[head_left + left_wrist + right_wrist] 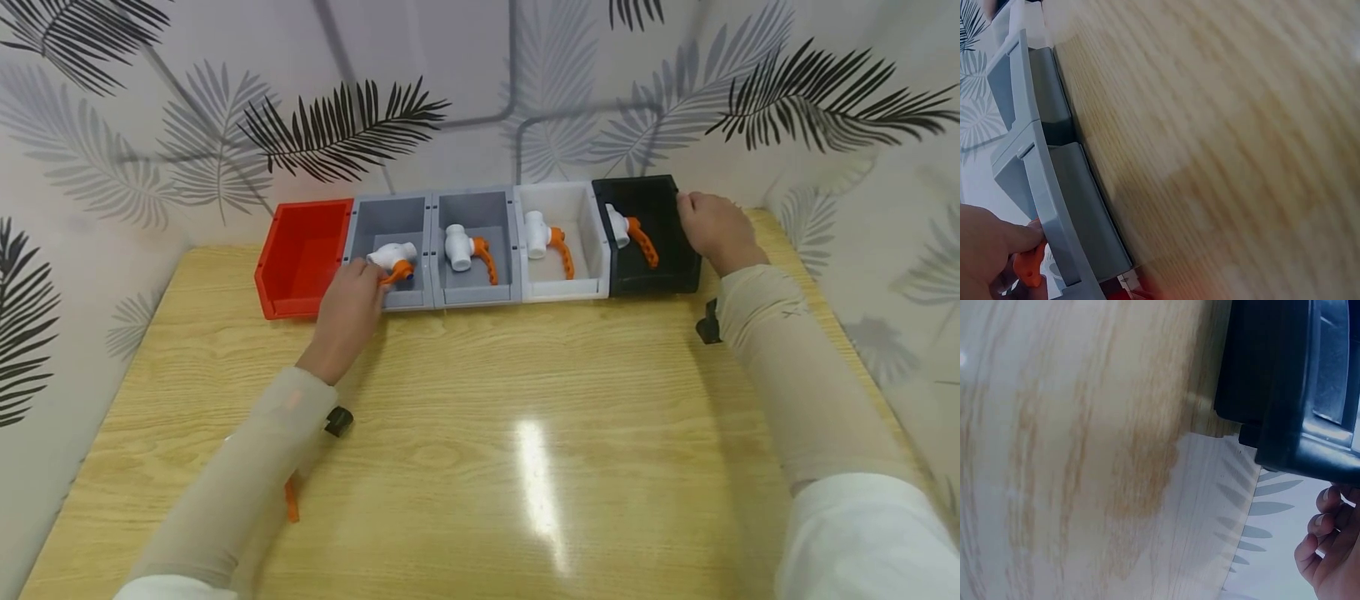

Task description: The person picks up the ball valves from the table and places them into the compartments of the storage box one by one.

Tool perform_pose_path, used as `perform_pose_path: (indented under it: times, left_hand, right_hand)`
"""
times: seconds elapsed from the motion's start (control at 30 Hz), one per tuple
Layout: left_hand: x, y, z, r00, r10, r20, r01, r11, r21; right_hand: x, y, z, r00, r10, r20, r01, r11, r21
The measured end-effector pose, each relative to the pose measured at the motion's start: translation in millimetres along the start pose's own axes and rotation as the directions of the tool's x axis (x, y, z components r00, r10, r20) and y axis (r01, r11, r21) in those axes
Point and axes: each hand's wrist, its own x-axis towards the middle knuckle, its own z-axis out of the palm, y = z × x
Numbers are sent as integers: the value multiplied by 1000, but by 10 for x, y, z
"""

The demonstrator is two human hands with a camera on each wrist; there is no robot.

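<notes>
My left hand (351,304) pinches the orange handle of a white ball valve (393,253) in the left grey bin (366,217). In the left wrist view, the orange handle (1030,265) shows between thumb and fingers, with the bin wall covering part of the valve. My right hand (716,223) grips the right rim of the black bin (663,279), its curled fingers (1329,500) at the bin's side in the right wrist view. Another valve (619,227) lies inside that black bin. The right grey bin (491,208) and white bin (588,212) hold one valve each.
A red bin (306,250) ends the row at the left. On the wooden table (465,450), an orange handle (292,500) shows beside my left forearm, which hides the rest. A leaf-patterned wall (465,92) stands directly behind the bins.
</notes>
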Motion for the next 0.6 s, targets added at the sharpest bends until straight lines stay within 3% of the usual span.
perform_pose_path:
  times: [0.13,0.6]
  left_hand:
    - [35,15,2,999,-9,43,7,999,36]
    - [154,108,-14,996,20,83,-31,991,129]
  right_hand:
    - [-20,-28,8,1000,-11,-20,11,1000,11]
    - [-20,-30,-3,999,-20,-40,20,1000,11]
